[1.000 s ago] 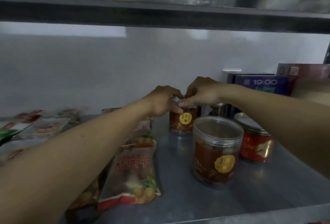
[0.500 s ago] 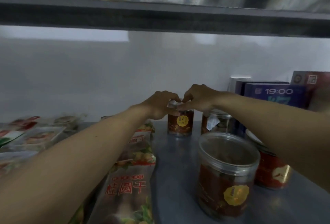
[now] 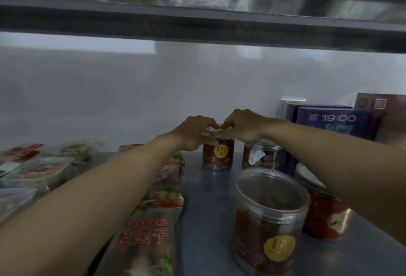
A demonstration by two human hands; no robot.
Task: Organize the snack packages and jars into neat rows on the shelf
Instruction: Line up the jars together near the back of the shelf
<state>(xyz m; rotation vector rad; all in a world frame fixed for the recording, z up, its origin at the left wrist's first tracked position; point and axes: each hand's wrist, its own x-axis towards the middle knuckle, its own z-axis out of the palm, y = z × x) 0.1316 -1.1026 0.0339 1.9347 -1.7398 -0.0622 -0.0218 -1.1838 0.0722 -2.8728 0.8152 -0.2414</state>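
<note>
Jar point(image 3: 217, 155): upright at the back of the shelf point(image 3: 204, 201), at 12 o'clock. Its lid is held from both sides. The left hand point(image 3: 193, 134) is curled round it at 9 o'clock; the right hand point(image 3: 243, 125) pinches the rim at 3 o'clock, and the fingertips almost meet over the top.

Step, as judged: the jar is being squared into a rear row beside the second jar point(image 3: 261, 155) at its 3 o'clock.

Next, as judged: release is called for, then the front jar point(image 3: 268, 216) at 5 o'clock and the tin point(image 3: 325, 216) at 4 o'clock are to be aligned.

Packets point(image 3: 153, 209) lie at 7 o'clock.
</note>
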